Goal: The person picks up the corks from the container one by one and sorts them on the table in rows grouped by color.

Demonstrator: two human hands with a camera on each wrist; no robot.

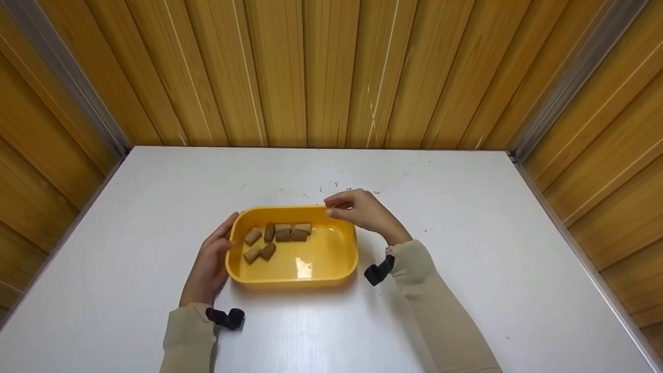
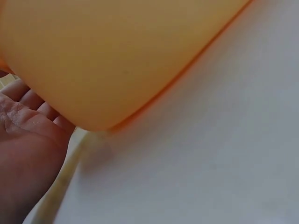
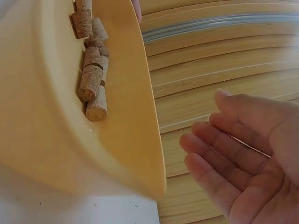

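A yellow tray [image 1: 326,254] [image 2: 117,56] [image 3: 128,149] holds several cork pieces [image 1: 283,235] [image 3: 90,83], light and dark brown, grouped in its left and upper middle part. My left hand [image 1: 208,261] [image 2: 30,144] grips the tray's left side, thumb at the rim and fingers along the outer wall. Above the tray's upper right corner is my right hand [image 1: 366,211] [image 3: 252,158], its fingers loosely bent and nothing in them. In the right wrist view a gap shows between those fingers and the tray wall.
The tray is over a white table [image 1: 450,311] with small dark specks near its far part. Yellow wood-look panels [image 1: 331,72] stand behind the table and along both sides, with grey metal strips at the corners. Black wrist devices [image 1: 226,318] are on both sleeves.
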